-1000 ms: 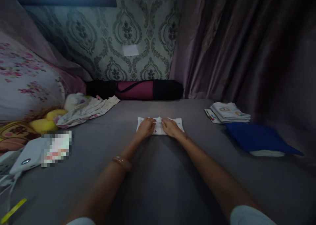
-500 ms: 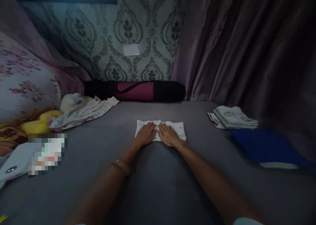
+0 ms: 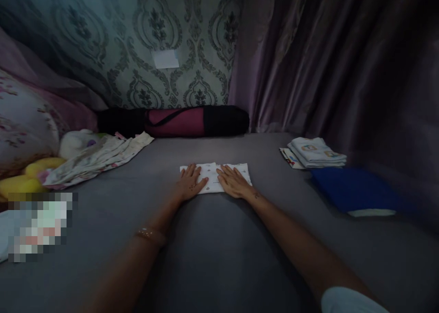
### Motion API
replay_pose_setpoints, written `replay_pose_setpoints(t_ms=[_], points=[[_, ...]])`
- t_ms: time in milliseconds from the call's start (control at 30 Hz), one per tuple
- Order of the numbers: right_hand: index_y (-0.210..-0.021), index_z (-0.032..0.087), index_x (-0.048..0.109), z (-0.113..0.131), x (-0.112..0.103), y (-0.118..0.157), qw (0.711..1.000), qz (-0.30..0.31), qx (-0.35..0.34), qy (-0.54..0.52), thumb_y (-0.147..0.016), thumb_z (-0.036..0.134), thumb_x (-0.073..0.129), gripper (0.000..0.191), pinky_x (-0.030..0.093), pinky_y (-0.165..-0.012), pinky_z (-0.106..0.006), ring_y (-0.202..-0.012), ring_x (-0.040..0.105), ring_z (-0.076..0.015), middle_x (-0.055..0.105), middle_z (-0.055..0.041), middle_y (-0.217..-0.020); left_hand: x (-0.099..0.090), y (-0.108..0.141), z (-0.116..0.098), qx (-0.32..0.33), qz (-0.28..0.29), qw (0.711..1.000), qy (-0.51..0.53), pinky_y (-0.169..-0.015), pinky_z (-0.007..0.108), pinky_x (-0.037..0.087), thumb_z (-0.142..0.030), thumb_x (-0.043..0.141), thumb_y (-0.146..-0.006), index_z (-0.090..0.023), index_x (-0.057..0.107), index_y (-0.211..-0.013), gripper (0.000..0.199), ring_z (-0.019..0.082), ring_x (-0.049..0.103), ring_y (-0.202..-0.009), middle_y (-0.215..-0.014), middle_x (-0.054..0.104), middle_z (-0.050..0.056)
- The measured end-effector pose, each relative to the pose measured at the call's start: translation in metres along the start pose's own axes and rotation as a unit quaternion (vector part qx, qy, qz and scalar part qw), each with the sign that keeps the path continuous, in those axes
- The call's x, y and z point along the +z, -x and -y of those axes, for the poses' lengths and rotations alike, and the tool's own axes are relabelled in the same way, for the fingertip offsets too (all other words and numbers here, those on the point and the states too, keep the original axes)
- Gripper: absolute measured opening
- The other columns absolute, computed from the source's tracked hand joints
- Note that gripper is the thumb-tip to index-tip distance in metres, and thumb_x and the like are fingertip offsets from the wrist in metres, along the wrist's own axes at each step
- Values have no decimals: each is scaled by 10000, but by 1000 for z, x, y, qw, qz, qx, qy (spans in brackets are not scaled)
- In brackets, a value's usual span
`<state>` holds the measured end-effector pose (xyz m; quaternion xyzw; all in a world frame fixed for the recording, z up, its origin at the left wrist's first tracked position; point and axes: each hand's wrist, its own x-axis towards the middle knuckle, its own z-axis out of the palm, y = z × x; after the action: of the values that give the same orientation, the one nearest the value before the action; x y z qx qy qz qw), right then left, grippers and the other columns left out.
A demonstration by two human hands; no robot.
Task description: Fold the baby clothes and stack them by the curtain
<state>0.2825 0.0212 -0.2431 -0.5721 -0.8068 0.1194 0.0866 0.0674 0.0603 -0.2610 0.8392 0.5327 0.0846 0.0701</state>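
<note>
A white folded cloth (image 3: pixel 210 172) with small printed marks lies flat on the grey sheet (image 3: pixel 212 240). My left hand (image 3: pixel 191 182) rests open on the cloth's left end, fingers spread and palm down. On the right half of the cloth lies my right hand (image 3: pixel 233 181), also palm down with its fingers stretched out. A strip of cloth shows between the two hands.
Folded white cloths (image 3: pixel 315 153) and a blue folded fabric (image 3: pixel 353 189) lie to the right. A black and maroon roll bag (image 3: pixel 176 122) lies along the wall. To the left are a crumpled patterned cloth (image 3: pixel 103 159) and yellow plush (image 3: pixel 44 169).
My left hand has slid left across the cloth, away from my right hand, which stays in place on it. The view has turned slightly to the right.
</note>
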Motion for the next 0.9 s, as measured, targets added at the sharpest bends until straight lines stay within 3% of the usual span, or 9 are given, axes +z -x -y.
replay_pose_setpoints(t_ms=[133, 233, 433, 567, 633, 733, 833, 900], points=[[-1467, 215, 331, -8, -6, 4, 1000, 8, 26, 7, -972, 451, 122, 586, 43, -1147, -494, -1433, 148, -252, 255, -71, -1544, -1, 1, -1, -33, 22, 999, 10, -1128, 540, 104, -656, 231, -885, -146, 299, -1463, 774, 314, 117, -1438, -1552, 181, 172], [-1467, 216, 330, -19, -9, 7, 1000, 15, 21, 0, -970, 449, 117, 589, 43, -1154, -471, -1432, 152, -239, 254, -44, -1545, -4, 2, -2, -33, 33, 999, 10, -1123, 540, 119, -651, 225, -890, -149, 289, -1467, 768, 317, 126, -1436, -1548, 196, 171], [-1473, 84, 278, -35, -4, 13, 996, -31, 83, 15, -965, 424, 154, 624, 77, -1153, -467, -1437, 120, -251, 190, -137, -1554, -5, 2, -3, -34, 44, 998, 6, -1119, 539, 119, -634, 237, -899, -137, 272, -1471, 759, 319, 131, -1434, -1546, 191, 182], [-1471, 52, 268, -41, -5, 12, 995, -19, 99, 0, -964, 385, 194, 611, 90, -1157, -443, -1438, 108, -253, 188, -145, -1553, -5, 1, -1, -29, 39, 998, 33, -1126, 538, 100, -644, 251, -891, -140, 281, -1467, 766, 310, 126, -1437, -1548, 193, 177], [-1469, 66, 285, -45, -12, 8, 994, -4, 105, -35, -969, 377, 197, 595, 108, -1159, -407, -1435, 133, -238, 216, -136, -1548, -9, 2, 1, -25, 30, 997, 62, -1132, 523, 110, -607, 270, -903, -137, 301, -1459, 728, 298, 119, -1440, -1554, 179, 170], [-1465, 80, 300, -49, -28, 0, 985, -46, 134, -94, -984, 386, 119, 598, 138, -1153, -370, -1432, 153, -212, 228, -131, -1546, -21, 9, 6, -26, -14, 995, 94, -1139, 496, 141, -514, 302, -924, -136, 338, -1441, 642, 285, 137, -1439, -1558, 181, 155], [-1474, 87, 272, -44, -38, -4, 982, -107, 135, -82, -982, 399, 89, 611, 74, -1159, -411, -1444, 68, -221, 183, -116, -1561, -28, 23, 12, -17, -61, 991, 120, -1146, 414, 192, -436, 379, -906, -115, 343, -1430, 616, 256, 231, -1417, -1539, 245, 158], [-1471, 87, 281, -35, -34, -3, 988, -104, 103, -53, -976, 418, 120, 616, 53, -1159, -420, -1445, 66, -227, 199, -114, -1557, -25, 34, 15, -28, -75, 986, 144, -1140, 357, 227, -399, 410, -891, -101, 336, -1428, 619, 233, 276, -1402, -1523, 284, 160]])
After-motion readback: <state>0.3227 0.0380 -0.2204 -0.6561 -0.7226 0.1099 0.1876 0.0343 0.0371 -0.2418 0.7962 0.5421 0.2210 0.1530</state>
